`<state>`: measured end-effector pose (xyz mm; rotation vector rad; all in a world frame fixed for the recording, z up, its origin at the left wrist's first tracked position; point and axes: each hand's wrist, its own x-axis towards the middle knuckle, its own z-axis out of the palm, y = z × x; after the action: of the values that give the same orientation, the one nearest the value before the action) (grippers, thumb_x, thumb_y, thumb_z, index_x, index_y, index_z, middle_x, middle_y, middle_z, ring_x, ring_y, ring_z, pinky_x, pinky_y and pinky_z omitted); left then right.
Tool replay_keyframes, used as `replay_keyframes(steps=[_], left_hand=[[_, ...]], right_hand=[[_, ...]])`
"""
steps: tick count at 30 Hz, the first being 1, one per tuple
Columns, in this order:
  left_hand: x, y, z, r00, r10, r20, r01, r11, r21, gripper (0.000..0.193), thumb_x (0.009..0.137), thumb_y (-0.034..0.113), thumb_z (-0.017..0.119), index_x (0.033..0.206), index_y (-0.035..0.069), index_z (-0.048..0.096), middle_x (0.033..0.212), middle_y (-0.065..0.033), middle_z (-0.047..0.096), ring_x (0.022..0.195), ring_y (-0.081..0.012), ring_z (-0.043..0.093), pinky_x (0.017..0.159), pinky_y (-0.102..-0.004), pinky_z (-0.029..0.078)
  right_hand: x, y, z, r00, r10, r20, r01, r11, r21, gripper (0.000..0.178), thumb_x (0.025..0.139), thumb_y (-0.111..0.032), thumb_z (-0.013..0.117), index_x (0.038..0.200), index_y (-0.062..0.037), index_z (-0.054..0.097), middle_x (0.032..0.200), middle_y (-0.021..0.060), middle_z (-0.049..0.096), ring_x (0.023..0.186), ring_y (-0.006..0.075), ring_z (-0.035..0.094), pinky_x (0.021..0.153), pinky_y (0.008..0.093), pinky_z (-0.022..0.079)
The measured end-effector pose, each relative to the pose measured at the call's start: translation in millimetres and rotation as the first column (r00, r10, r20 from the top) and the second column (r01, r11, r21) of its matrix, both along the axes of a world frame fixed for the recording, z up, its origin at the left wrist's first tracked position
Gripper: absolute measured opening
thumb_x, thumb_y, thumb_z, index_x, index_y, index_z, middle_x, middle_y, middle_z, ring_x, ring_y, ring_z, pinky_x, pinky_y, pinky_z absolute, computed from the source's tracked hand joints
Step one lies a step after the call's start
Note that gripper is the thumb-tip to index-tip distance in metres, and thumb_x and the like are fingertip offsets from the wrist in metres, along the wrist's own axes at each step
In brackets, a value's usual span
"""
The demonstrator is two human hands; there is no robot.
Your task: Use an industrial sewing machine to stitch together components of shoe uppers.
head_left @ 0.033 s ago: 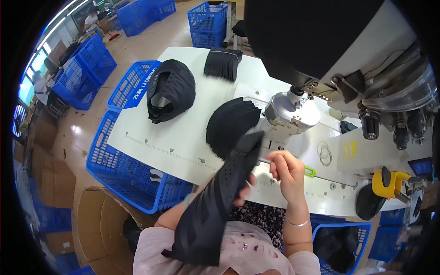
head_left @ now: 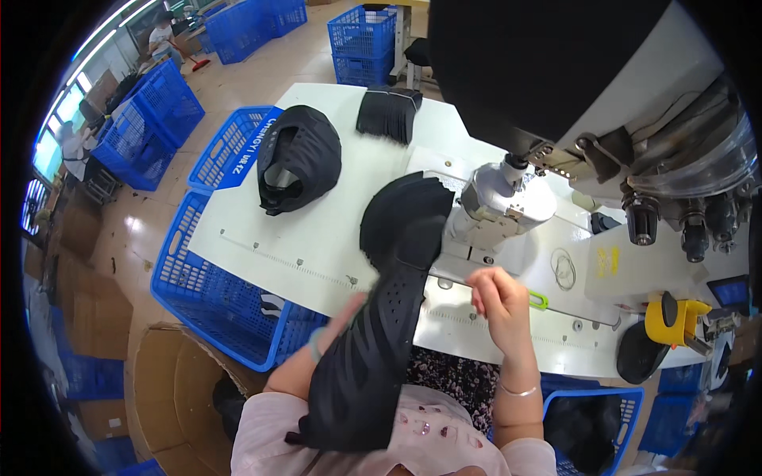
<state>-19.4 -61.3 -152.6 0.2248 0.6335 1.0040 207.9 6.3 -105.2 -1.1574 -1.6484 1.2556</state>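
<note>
A black piece with slanted raised strips and small holes, like a shoe upper (head_left: pixel 361 365), hangs over my left forearm, its upper end over the table edge. My left hand (head_left: pixel 348 311) is blurred by motion and partly hidden beside it; its fingers cannot be read. My right hand (head_left: pixel 502 305) is raised above the table's near side, fingers curled in; what lies inside them, if anything, is hidden. Right beside it shows a green loop handle (head_left: pixel 538 301). Beyond the upper lies a fanned stack of black curved pieces (head_left: pixel 401 214), partly under its top end.
A sewing machine's silver post (head_left: pixel 508 194) stands right of the stack. A sewn black shell-shaped upper (head_left: pixel 300 159) and a tied black bundle (head_left: pixel 387 115) sit on the white table (head_left: pixel 262 226). Left are blue baskets (head_left: pixel 176 270) and a cardboard box (head_left: pixel 163 389); another basket (head_left: pixel 631 412) is at right.
The upper's top end has swung left and nearer to me. My left fingers, earlier at its right edge, have left there; the hand now shows at its left. My right hand stays nearly in place.
</note>
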Motion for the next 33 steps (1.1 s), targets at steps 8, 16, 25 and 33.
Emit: replay_keyframes(steps=[8, 16, 25, 33], left_hand=[[-168.0, 71.6, 57.7, -0.045, 0.762, -0.646, -0.067, 0.643, 0.763, 0.061, 0.087, 0.016, 0.058, 0.141, -0.005, 0.037, 0.122, -0.0147, 0.059, 0.108, -0.0183, 0.057, 0.096, -0.0295, 0.042], [-246.7, 200.9, 42.5, -0.426, 0.391, -0.816, -0.038, 0.893, 0.448, 0.078, 0.081, 0.041, 0.064, 0.138, -0.006, 0.041, 0.134, -0.0273, 0.050, 0.126, -0.0375, 0.048, 0.106, -0.0388, 0.036], [-318.3, 210.1, 7.1, -0.458, 0.320, -0.829, 0.005, 0.934, 0.358, 0.073, 0.079, 0.039, 0.072, 0.133, -0.004, 0.049, 0.126, -0.0237, 0.058, 0.117, -0.0308, 0.056, 0.100, -0.0374, 0.041], [-191.8, 187.2, 72.1, -0.393, 0.724, -0.567, 0.316, 0.685, 0.657, 0.051, 0.089, 0.018, 0.062, 0.136, 0.004, 0.047, 0.137, -0.0161, 0.049, 0.127, -0.0297, 0.046, 0.107, -0.0353, 0.033]], right_hand=[[72.9, 19.2, -55.1, 0.852, -0.241, 0.466, 0.156, 0.964, 0.213, 0.014, 0.084, -0.012, 0.063, 0.086, 0.0018, 0.066, 0.065, 0.0114, 0.063, 0.057, 0.0202, 0.059, 0.057, 0.0318, 0.046], [99.9, -5.3, -30.3, 0.795, -0.441, 0.416, 0.314, 0.887, 0.339, 0.014, 0.084, -0.011, 0.065, 0.084, 0.0032, 0.064, 0.067, 0.0126, 0.061, 0.057, 0.0185, 0.056, 0.057, 0.0305, 0.045], [220.2, -78.0, 4.3, 0.068, -0.673, 0.736, 0.633, 0.600, 0.490, 0.025, 0.086, -0.026, 0.063, 0.080, -0.0030, 0.069, 0.071, 0.0189, 0.065, 0.072, 0.0385, 0.064, 0.065, 0.0450, 0.050], [385.7, -64.4, -10.1, -0.294, -0.825, 0.483, 0.577, 0.250, 0.778, 0.027, 0.085, -0.026, 0.062, 0.093, -0.0005, 0.065, 0.093, 0.0236, 0.066, 0.088, 0.0423, 0.063, 0.077, 0.0485, 0.051]])
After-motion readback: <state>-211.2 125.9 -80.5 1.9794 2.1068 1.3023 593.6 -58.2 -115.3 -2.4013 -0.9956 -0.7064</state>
